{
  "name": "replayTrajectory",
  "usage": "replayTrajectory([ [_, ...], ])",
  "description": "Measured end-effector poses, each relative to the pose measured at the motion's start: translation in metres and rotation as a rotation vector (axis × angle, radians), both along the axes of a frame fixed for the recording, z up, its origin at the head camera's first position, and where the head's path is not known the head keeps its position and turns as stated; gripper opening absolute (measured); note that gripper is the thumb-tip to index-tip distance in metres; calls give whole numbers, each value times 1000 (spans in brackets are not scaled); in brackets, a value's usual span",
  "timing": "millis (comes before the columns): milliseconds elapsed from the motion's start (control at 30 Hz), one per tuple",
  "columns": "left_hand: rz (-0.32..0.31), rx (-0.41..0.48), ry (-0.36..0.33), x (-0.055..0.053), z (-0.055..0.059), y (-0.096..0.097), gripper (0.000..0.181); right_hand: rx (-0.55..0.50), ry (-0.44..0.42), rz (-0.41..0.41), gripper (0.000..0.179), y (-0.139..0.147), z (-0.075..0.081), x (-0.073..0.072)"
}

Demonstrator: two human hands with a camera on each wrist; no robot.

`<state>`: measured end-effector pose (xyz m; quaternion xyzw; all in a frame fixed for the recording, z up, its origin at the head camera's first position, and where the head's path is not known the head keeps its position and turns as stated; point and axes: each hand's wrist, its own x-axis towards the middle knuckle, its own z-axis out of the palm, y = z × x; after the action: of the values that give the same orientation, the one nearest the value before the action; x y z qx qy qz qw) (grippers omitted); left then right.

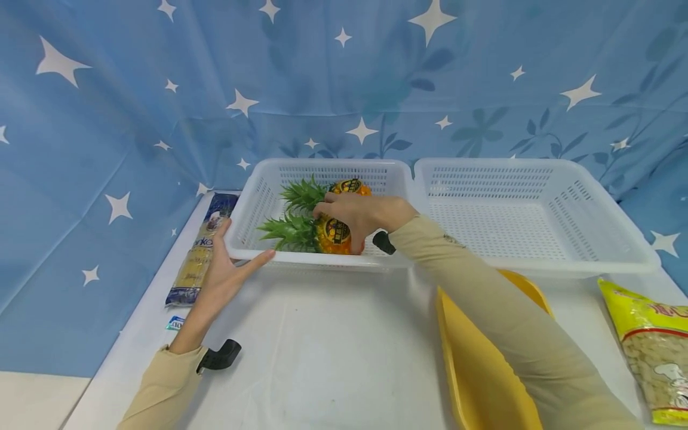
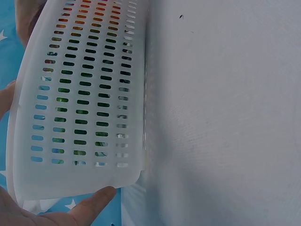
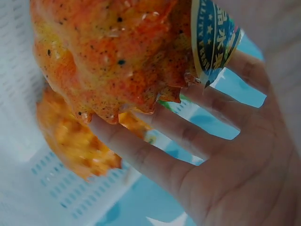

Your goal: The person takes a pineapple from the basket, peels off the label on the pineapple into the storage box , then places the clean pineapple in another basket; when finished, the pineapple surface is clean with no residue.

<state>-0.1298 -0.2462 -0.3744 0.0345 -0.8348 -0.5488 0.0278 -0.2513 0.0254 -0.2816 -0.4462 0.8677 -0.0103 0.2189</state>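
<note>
Our right hand (image 1: pixel 364 214) grips the nearer pineapple (image 1: pixel 333 234) inside the left white basket (image 1: pixel 306 258), our left hand (image 1: pixel 226 272) spread at its corner; we judge the pineapple firm, knobbly, best held round its body.

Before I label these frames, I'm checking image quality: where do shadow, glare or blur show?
Head: soft shadow on the white table before the left basket; left wrist: shadow along the basket's base; right wrist: small highlights on the nearer pineapple, the farther pineapple blurred.
</note>
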Motion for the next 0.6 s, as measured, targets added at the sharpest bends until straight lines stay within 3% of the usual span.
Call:
replayTrajectory([
  [333,20,-10,-11,1,1,0,118,-23,50,27,98,-1,27,8],
  [600,22,-55,-18,1,1,1,120,-100,86,9,100,19,56,17],
])
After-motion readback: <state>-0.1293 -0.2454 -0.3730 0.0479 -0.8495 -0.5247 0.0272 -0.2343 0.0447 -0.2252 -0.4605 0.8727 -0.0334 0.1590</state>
